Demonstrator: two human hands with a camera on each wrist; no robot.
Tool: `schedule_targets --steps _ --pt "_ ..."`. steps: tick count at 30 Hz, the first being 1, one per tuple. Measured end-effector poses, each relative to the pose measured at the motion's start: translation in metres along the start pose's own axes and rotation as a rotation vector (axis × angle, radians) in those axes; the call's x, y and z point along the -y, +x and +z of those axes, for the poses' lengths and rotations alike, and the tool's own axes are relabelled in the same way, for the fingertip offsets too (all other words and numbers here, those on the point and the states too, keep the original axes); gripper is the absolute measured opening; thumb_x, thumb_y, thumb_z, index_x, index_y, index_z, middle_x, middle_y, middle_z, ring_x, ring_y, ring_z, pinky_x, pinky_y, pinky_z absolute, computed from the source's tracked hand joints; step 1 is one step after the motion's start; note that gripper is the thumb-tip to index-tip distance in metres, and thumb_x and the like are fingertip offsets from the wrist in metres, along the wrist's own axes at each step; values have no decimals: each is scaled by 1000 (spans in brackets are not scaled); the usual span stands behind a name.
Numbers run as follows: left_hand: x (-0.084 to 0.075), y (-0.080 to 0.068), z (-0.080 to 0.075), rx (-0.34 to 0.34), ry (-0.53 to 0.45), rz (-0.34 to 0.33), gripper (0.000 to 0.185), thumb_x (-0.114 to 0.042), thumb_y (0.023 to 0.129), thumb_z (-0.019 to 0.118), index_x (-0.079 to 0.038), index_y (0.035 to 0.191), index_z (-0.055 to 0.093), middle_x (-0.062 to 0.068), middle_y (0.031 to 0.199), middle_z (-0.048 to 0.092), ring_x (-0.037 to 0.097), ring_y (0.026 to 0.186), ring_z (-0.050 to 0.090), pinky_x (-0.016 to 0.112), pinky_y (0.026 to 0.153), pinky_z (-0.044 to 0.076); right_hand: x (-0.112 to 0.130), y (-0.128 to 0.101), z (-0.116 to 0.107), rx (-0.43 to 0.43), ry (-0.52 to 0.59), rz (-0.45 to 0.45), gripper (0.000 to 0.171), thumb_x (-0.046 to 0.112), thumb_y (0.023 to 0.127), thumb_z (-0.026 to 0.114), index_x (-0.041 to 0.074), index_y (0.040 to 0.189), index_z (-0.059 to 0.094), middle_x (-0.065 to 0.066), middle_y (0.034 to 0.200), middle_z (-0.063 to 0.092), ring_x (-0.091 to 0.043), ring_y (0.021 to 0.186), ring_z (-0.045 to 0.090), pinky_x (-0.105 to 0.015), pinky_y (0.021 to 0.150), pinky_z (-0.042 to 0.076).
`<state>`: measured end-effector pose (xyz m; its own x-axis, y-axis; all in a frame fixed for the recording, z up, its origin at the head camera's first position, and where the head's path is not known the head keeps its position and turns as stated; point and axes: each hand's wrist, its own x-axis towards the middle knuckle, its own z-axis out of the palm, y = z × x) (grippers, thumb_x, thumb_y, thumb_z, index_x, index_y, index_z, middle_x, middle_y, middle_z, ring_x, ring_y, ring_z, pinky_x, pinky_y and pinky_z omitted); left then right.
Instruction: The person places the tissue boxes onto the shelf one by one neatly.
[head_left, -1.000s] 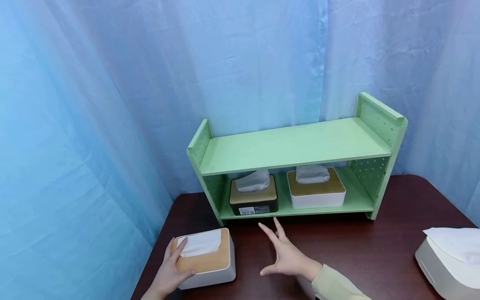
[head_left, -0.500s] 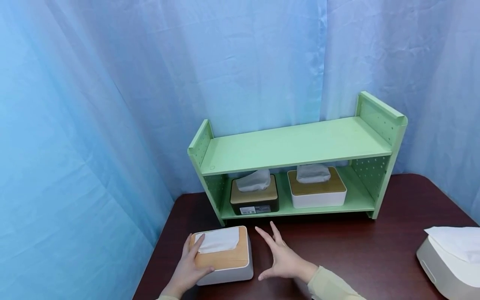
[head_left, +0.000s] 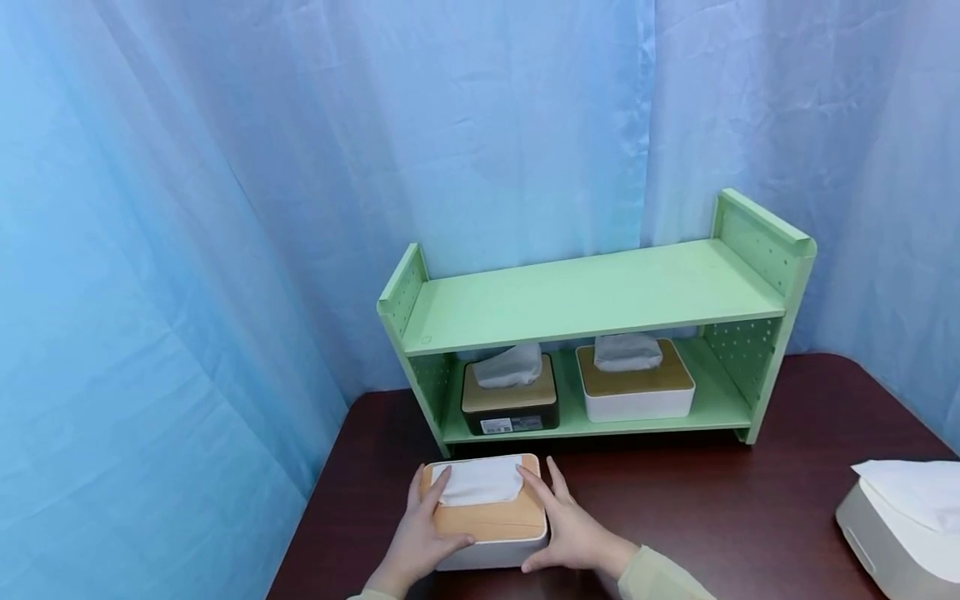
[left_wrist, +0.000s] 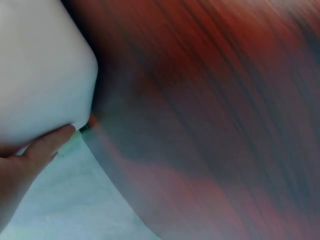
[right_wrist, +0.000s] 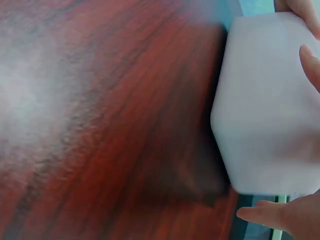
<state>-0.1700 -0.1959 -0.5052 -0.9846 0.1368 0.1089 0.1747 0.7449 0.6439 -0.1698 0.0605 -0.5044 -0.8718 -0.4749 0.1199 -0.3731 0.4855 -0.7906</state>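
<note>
A white tissue box (head_left: 491, 523) with a light wood lid sits on the dark table before the shelf, a white tissue lying over its slot. At its left end my left hand (head_left: 416, 537) grips it, thumb over the front edge and fingers toward the back. In the left wrist view, a finger (left_wrist: 47, 145) touches the box's side. My right hand (head_left: 573, 533) spans the right end, index finger overlapping the lid and thumb overlapping the front. In the right wrist view its lower finger (right_wrist: 262, 212) lies slightly apart from the box wall.
Behind the hands stands a green shelf (head_left: 592, 292). On its lower level are a dark wood-lidded tissue box (head_left: 510, 400) and a white wood-lidded tissue box (head_left: 637, 392). Another white tissue box (head_left: 900, 525) is at the table's right. Blue curtains (head_left: 187, 250) surround the table.
The left hand has slid the tissue box rightward along the table, from the left side up to the right hand. The right hand has stayed in nearly the same place.
</note>
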Motion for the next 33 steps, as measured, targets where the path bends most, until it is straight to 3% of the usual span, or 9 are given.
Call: schedule_targets --steps 8,15,27,33 --pt "-17 5 17 -5 -37 51 104 -43 60 87 -12 146 37 36 149 10 52 125 39 57 91 44 -13 -9 -2 -95 -11 28 104 41 61 88 26 147 32 -41 148 3 -51 119 46 -47 81 50" --pt "-27 6 26 39 -65 99 102 -44 61 86 -16 146 38 37 149 8 53 127 35 57 91 44 -21 -20 -10 -140 -40 50 94 42 61 87 25 142 42 -39 149 8 -48 118 48 -42 80 50" --pt "-41 4 35 129 -105 125 86 -45 65 84 -21 140 48 33 152 -2 54 134 23 62 94 40 -34 -34 -23 -154 -60 50 85 41 61 87 23 135 50 -38 149 9 -48 120 45 -37 78 50" --pt "-48 3 39 162 -86 129 84 -47 69 81 -22 141 46 31 153 -5 53 136 21 61 93 41 -38 -39 -31 -146 -51 58 85 43 61 87 24 135 51 -38 150 7 -50 122 42 -35 77 50"
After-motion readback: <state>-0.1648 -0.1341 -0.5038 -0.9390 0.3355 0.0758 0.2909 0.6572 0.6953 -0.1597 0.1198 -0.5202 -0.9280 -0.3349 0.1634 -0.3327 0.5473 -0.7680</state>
